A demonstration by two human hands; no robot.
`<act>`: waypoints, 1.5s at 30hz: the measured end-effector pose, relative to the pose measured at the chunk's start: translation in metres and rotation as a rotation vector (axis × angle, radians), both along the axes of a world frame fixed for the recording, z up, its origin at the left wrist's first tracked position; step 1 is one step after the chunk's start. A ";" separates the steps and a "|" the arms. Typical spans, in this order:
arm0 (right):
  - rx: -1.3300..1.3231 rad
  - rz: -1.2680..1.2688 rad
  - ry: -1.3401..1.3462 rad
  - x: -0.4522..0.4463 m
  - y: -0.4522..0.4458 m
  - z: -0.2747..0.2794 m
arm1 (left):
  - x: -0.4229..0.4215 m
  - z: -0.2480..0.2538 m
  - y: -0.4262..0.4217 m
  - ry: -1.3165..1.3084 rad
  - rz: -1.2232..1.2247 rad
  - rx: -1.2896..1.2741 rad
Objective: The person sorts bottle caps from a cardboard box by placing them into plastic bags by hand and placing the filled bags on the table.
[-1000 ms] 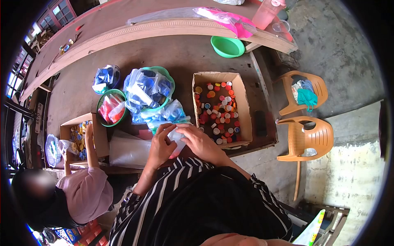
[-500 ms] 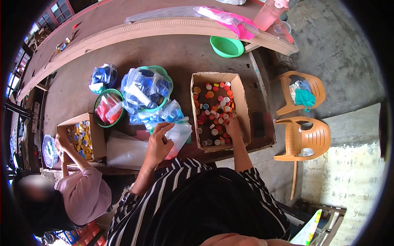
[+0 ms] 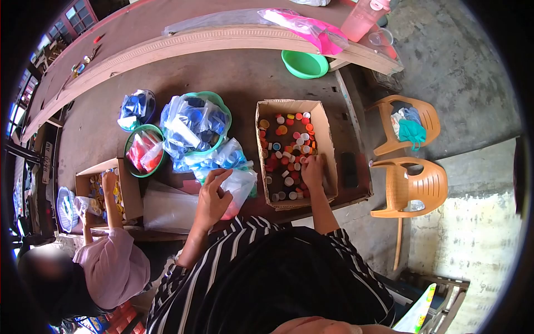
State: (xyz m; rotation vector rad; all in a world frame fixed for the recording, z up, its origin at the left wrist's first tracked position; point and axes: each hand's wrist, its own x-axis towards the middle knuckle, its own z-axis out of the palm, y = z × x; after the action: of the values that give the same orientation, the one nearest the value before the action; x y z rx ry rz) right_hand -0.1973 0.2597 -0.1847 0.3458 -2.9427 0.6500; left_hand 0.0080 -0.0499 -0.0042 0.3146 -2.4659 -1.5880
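Observation:
My left hand is closed on the upper part of a clear plastic bag, with its index finger bent outward. Some red things show through the bag's bottom. Inside an open cardboard box, my right hand has its fingers curled down among loose bottle caps, mostly red, white and orange. A pale cap lies right by its fingertips; whether anything is between them is hidden. Flat clear plastic bags lie left of my left hand.
Bagged blue caps fill a green basin; a smaller green bowl holds bagged red ones. On the left, a co-worker's hand is over a box of yellow caps. A ledge crosses the back. Plastic chairs stand right.
My right hand has shifted slightly left and down within the box. My left hand keeps its hold on the bag. The co-worker's one hand has moved right, over the yellow caps.

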 end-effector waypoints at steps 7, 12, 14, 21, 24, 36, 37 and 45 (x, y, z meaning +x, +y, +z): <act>-0.051 0.283 -0.127 0.029 -0.019 0.021 | -0.001 0.002 0.001 -0.007 -0.004 -0.016; 0.044 0.219 -0.100 0.031 -0.021 0.005 | 0.003 -0.001 0.005 0.019 -0.006 -0.028; 0.055 0.257 -0.001 0.026 -0.020 -0.005 | 0.005 0.001 0.007 0.022 -0.003 -0.026; -0.552 0.308 -0.084 0.020 -0.026 0.034 | 0.018 0.003 0.013 0.059 0.033 -0.001; -0.791 0.400 -0.022 0.066 -0.067 0.115 | 0.021 0.003 0.016 0.050 0.035 0.015; -0.306 0.867 0.062 0.130 -0.127 0.197 | 0.019 0.004 0.001 0.063 0.034 0.170; -0.308 0.864 0.079 0.130 -0.127 0.198 | 0.020 0.003 -0.002 0.047 0.044 0.191; -0.548 0.797 -0.191 0.130 -0.125 0.181 | 0.022 -0.001 -0.022 0.025 -0.056 0.209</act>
State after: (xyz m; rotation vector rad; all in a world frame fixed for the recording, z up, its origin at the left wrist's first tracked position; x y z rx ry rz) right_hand -0.0678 0.1349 -0.0037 1.4601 -2.5355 1.5852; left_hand 0.0300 -0.0723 -0.0050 0.2565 -2.3126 -1.8658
